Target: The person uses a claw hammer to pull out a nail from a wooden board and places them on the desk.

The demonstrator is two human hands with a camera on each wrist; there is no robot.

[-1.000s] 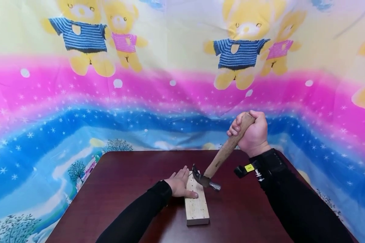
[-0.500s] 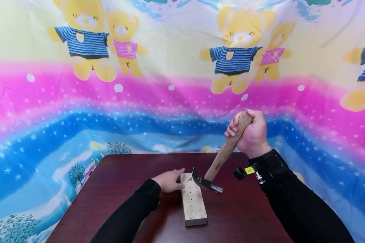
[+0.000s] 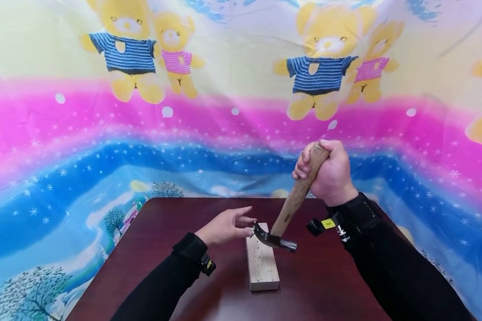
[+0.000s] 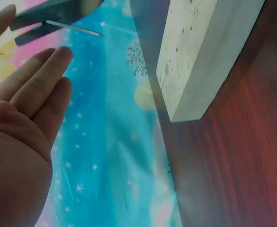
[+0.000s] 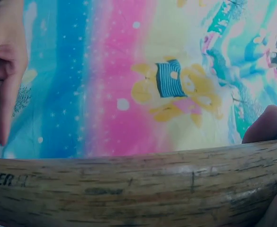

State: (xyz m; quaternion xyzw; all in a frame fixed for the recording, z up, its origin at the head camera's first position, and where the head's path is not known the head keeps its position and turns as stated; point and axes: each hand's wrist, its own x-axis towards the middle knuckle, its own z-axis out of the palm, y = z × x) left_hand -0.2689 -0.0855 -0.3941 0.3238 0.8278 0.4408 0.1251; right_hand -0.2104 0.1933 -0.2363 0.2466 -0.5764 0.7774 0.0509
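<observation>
My right hand [image 3: 334, 173] grips the wooden handle of a claw hammer [image 3: 291, 210], head down and claw to the left. In the left wrist view a thin nail [image 4: 76, 29] sits in the slot of the claw, its point apart from the board. Below the hammer head lies a pale wooden board [image 3: 263, 266], pitted with small dark marks. My left hand [image 3: 224, 225] is raised beside the claw, fingers extended and thumb near the nail. Whether the thumb touches the nail or claw, I cannot tell. The handle fills the lower right wrist view.
The board lies on a dark red-brown table [image 3: 317, 278]. Behind the table hangs a printed cloth [image 3: 233, 129] with bears and snowflakes. A small camera [image 3: 316, 226] is strapped to the right wrist, another [image 3: 209, 265] to the left.
My left hand has let go of the board, first drawing back to the left, then rising toward the claw. The right hand keeps its hold on the hammer, which has barely moved.
</observation>
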